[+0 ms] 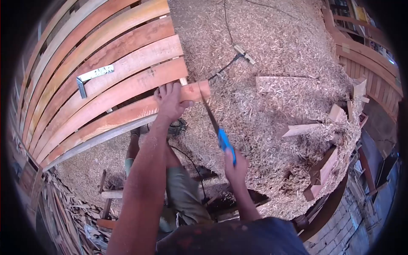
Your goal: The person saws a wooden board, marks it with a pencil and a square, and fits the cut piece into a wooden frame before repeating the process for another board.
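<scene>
My right hand (236,165) is wrapped round the blue handle of a handsaw (225,141). The saw's blade slants up and left, its tip end at the overhanging end of the nearest wooden plank (136,112). A thin line crosses that plank end near the blade. My left hand (171,102) grips the same plank just left of the blade, fingers over the far edge and thumb toward the saw. Farther left, a metal try square (95,73) lies across the planks.
Several spaced planks (144,51) form a slatted surface at upper left. Wood shavings (272,51) cover the ground. A cable with a connector (244,55) lies there. Offcuts (301,129) sit at right, scrap wood (63,208) at lower left, slatted furniture (361,46) at upper right.
</scene>
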### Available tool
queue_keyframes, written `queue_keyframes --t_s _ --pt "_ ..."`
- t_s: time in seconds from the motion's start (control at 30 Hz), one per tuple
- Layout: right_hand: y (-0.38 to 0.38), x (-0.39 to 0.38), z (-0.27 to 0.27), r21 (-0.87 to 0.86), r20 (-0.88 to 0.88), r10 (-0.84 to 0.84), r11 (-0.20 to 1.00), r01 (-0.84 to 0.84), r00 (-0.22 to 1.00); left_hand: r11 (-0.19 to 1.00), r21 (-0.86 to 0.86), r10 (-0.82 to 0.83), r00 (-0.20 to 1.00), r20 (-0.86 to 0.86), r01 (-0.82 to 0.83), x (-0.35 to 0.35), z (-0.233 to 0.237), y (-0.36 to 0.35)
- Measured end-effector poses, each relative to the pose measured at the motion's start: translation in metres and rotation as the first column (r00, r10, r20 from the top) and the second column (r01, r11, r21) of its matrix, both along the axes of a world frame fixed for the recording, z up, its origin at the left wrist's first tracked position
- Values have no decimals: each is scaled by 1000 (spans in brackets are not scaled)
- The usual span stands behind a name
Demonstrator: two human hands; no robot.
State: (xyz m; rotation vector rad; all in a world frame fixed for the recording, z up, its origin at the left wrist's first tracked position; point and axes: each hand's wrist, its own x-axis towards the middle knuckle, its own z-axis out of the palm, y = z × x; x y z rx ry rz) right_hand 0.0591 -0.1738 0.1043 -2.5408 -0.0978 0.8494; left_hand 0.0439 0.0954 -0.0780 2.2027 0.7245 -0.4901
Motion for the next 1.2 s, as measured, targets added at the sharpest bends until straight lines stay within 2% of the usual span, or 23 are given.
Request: queue_keyframes --t_s 0.07,0.13,0.23,0.3,0.37,0.4,0.47,0.5,0.57,0.63,0.73,0.77,0.83,0.9,0.93,1.0,1.07,1.13,1.2 --pt "47 26 -59 85 -64 -71 993 77 995 999 51 0 999 33 -2 -1 -5 1" --pt "82 52 -112 89 -14 34 996 -32 999 999 42 -8 1000 30 6 -2 -5 -1" --pt "77 49 -88 84 -71 35 996 -29 997 1000 -4 -11 1000 6 11 -1 -2 0" --pt "29 18 -41 89 -23 14 996 -11 1000 1000 24 -15 1000 -4 15 2 -2 -1" --pt "-12 -5 14 48 -140 -57 997 65 988 1000 2 -23 999 -32 23 2 -1 1" --pt "-22 -13 22 59 -109 -53 996 60 993 1000 -10 -24 999 -33 24 1 1 0" --pt "-34 -21 13 108 -43 -31 993 36 999 1000 -5 -13 999 -31 13 3 0 1" --pt "-32 -20 -8 56 -17 2 998 -1 1000 1000 4 -19 999 -26 19 -1 0 -1" --pt "6 0 -52 119 -63 -63 990 70 996 999 38 -21 1000 -3 21 -1 -6 -1" --pt "40 19 -108 219 58 -25 976 12 998 999 39 -16 1000 6 16 2 -6 3" --pt "65 32 -110 231 -28 -77 970 81 997 999 18 -28 1000 3 28 -2 -3 -1" --pt "58 25 -101 225 16 -67 972 61 998 1000 9 -25 1000 -17 25 0 -2 -1" --pt "21 3 -68 190 19 -70 980 65 997 999 37 -35 999 -25 36 1 -2 -1" --pt "-23 -19 -36 145 -89 -96 983 109 991 999 6 -37 998 -41 37 3 0 1" --pt "-32 -23 -34 141 -48 -73 987 79 996 999 -10 -37 998 -53 37 3 -1 2" --pt "-41 -30 -40 137 27 -18 990 14 999 1000 8 -17 1000 -8 17 4 -7 3" --pt "-23 -25 -59 160 16 -76 984 72 997 1000 11 -27 999 -17 28 -5 -4 -3" --pt "2 -14 -89 236 53 -104 968 89 993 998 43 -36 999 -37 37 0 -7 -1" --pt "21 -10 -126 180 35 -80 981 72 996 999 35 -21 1000 -5 21 -3 -7 -4"
